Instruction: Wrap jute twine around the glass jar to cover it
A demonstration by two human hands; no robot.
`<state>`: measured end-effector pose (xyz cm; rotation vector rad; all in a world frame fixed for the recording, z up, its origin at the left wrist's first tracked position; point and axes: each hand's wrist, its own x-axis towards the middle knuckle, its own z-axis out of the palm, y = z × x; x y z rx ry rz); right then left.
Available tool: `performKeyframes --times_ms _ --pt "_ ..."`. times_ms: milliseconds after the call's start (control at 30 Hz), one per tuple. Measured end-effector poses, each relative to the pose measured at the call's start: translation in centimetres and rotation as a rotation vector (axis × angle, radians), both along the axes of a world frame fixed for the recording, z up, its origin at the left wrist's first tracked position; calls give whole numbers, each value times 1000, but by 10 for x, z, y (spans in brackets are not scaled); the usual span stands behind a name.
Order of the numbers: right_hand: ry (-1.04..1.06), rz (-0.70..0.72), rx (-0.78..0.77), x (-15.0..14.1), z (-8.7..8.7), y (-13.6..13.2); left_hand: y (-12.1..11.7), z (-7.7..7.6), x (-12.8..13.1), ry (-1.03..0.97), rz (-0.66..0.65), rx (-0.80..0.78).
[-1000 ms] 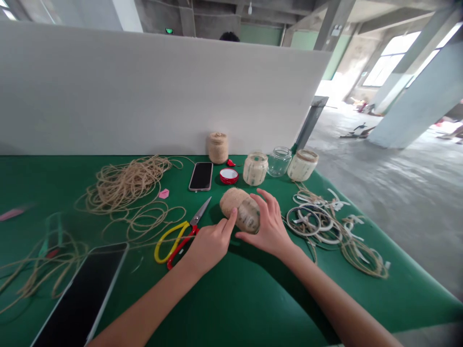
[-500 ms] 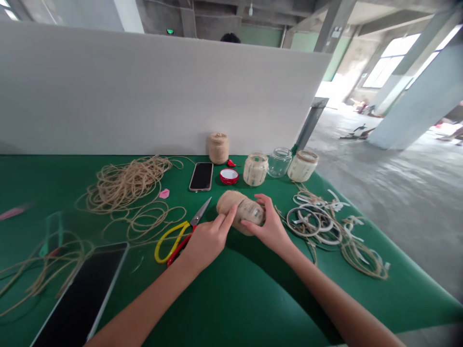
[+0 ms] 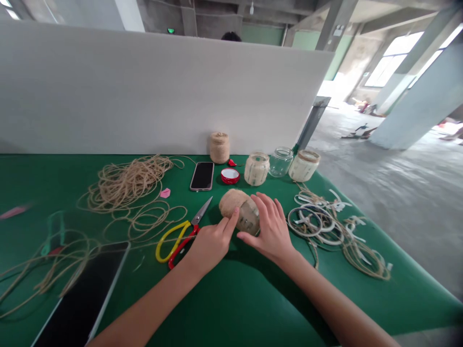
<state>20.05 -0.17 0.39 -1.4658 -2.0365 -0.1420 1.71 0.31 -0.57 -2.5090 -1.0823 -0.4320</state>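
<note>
The left hand (image 3: 211, 246) presses its closed-up fingertips (image 3: 231, 220) against a twine-wrapped glass jar (image 3: 233, 201) lying on its side on a green table (image 3: 231, 308). The right hand (image 3: 271, 226) curves spread fingers (image 3: 269, 205) over the jar's glassy end, thumb low against it, though the grip underneath is hard to judge. Yellow-and-red scissors (image 3: 181, 238) lie left of the jar, a red lid (image 3: 230, 176) sits beyond it, and tangled twine and white strips (image 3: 325, 221) lie to its right.
</note>
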Motion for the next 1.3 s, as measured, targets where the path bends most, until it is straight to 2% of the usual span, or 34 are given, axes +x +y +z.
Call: performKeyframes --times_ms 67,167,333,467,567,667,800,900,1000,1067,1300 --pt "-68 -8 12 -2 1 -2 -1 1 2 13 4 -21" --pt "-19 -11 -62 -3 1 -3 -1 3 3 33 17 -26" --pt "307 -11 -192 0 1 2 0 5 1 42 6 -27" --pt "589 4 -391 5 -2 10 -2 9 2 41 0 -16" --pt "667 22 -465 5 -3 11 -3 10 2 40 -5 -16" --pt "513 -2 -404 3 -3 7 -2 9 1 37 -4 -14" --pt "197 -76 -171 2 -4 3 -1 5 1 -1 2 -18" --pt "94 -25 -38 2 -6 2 -2 6 1 -5 -8 -14" --pt "122 82 -42 2 -5 0 -4 8 3 32 -1 -6" --pt "192 105 -72 1 -3 -1 -5 8 3 44 4 -3" --pt "552 0 -311 5 -2 7 -4 13 3 38 -5 24"
